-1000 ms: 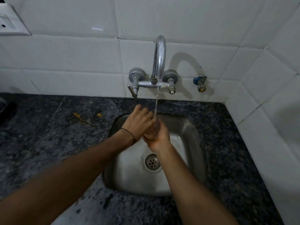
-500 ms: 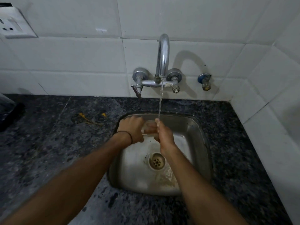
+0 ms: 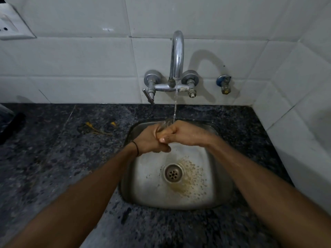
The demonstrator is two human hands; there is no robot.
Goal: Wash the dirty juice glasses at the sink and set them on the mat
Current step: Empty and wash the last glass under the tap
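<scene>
A small clear juice glass (image 3: 163,125) is clasped between both hands over the steel sink (image 3: 220,176), under a thin stream of water from the chrome tap (image 3: 177,56). My left hand (image 3: 148,140) wraps it from the left, and my right hand (image 3: 186,134) covers it from the right. Only the glass's rim shows above the fingers. Orange-brown juice residue (image 3: 189,179) is spattered around the drain (image 3: 173,173).
Dark speckled granite counter (image 3: 53,167) surrounds the sink, with yellow scraps (image 3: 96,128) at the back left. A white tiled wall stands behind and close on the right. A dark object (image 3: 9,122) sits at the far left edge. A small valve (image 3: 224,85) projects right of the tap.
Both hands have turned around the glass under the stream, the right hand now lying over it from the right. More orange residue has spread by the drain.
</scene>
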